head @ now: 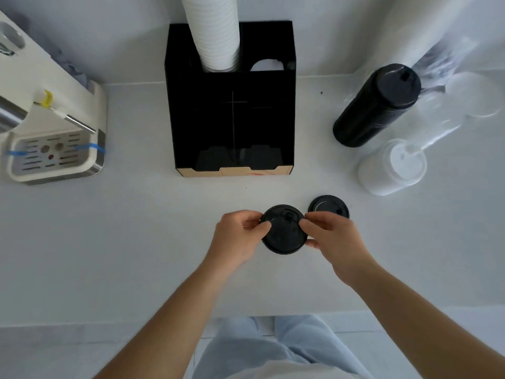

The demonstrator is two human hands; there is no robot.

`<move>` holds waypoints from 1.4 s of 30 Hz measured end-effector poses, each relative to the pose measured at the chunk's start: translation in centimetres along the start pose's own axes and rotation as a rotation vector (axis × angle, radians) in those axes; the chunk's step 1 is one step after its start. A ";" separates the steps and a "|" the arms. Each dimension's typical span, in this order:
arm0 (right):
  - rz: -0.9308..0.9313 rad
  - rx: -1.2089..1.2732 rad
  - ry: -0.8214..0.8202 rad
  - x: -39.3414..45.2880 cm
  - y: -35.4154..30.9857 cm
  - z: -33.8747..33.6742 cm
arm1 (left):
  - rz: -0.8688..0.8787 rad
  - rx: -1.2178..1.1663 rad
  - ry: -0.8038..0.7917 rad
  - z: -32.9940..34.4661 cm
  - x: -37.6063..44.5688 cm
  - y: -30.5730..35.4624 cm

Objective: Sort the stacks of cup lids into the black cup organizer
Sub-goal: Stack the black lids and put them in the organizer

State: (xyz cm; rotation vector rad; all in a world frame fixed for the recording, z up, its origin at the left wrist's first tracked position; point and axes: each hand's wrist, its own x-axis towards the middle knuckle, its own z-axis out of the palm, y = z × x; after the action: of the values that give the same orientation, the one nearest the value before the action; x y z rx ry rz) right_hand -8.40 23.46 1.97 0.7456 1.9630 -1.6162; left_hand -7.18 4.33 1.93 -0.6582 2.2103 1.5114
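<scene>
Two hands, the left hand (238, 236) and right hand (329, 236), pinch a round black plastic lid (283, 233) flat, top up, above the white counter (109, 242), near another black lid (328, 205), the tall black cardboard organizer (232, 119) well behind.

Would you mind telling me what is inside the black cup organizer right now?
The black cup organizer holds a tall stack of white cups in its rear left slot; something white shows in the rear right one. The front compartments are too dark to judge.
</scene>
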 end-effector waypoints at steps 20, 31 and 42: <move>0.183 0.493 0.182 1.6 3.7 -5.6 | 0.278 0.430 -0.188 10.0 5.4 7.4; 0.195 0.374 0.225 3.1 3.9 -5.6 | 0.254 0.461 -0.210 11.0 6.7 6.7; 0.187 0.205 0.242 3.6 4.2 -5.7 | 0.252 0.531 -0.196 10.9 6.7 6.0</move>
State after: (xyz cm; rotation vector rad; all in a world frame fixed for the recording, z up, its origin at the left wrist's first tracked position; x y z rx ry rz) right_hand -8.32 30.11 -2.37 1.2178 1.8367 -1.6930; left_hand -15.58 15.27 -0.99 -0.0644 2.4495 0.9600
